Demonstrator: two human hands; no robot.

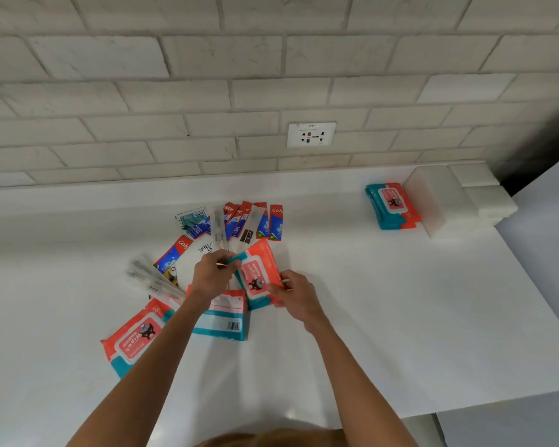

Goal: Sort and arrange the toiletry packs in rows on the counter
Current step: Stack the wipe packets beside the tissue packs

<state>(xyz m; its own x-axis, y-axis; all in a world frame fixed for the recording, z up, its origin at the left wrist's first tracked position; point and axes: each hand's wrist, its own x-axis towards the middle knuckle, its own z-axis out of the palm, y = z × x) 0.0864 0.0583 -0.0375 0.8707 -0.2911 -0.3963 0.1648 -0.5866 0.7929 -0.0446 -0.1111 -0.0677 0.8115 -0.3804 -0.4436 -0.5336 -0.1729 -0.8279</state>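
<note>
Your left hand (212, 275) and right hand (296, 293) each pinch the wipes pack (255, 279) at centre frame. It looks soft and probably slick, so grip opposite edges.

A: What's on the table (400, 317)?
B: White top. Mid: toothpaste packs (275, 222) fanned toward the wall, toothbrush sleeves (152, 280) and a wipes pack (136, 340) left. Far right: wipes stack (392, 206) just beside a white block (433, 201).

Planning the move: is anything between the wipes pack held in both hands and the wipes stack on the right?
Nothing visible: only bare counter lies between the held wipes pack and the wipes stack.
</note>
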